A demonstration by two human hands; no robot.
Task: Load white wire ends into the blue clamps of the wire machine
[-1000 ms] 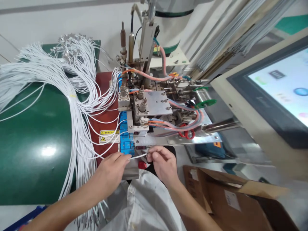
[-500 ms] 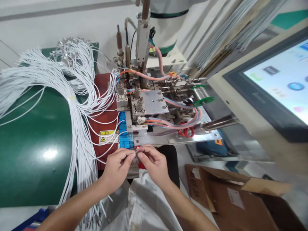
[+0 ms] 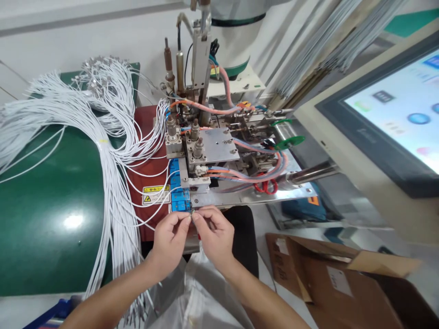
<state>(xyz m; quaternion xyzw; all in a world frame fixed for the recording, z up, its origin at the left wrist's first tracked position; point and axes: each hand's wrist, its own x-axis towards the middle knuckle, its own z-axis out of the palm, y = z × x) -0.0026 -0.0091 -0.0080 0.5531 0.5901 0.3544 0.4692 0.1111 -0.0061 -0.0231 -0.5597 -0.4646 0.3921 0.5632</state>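
My left hand [image 3: 172,237] and my right hand [image 3: 214,234] meet at the front end of a blue row of clamps [image 3: 178,196], thumbs and forefingers pinched together. A white cable [image 3: 148,225] runs from the left in behind my left hand. Its tip seems to be between both sets of fingertips, though it is mostly covered and too small to make out in detail. Other white cables reach into the blue clamps, beside the metal machine [image 3: 214,146]. A thick bundle of white cables [image 3: 103,160] hangs left of my hands.
On the left is a green table top [image 3: 51,219], next to a dark red plate [image 3: 144,173] with a yellow warning label. A wire spool [image 3: 286,135] sits on the machine. At right are a touch screen [image 3: 398,114] and an open cardboard box [image 3: 343,283].
Both hands have shifted slightly left and nearer the blue clamps, still pinched together. The red light by the fingertips is no longer visible. The view has turned a little.
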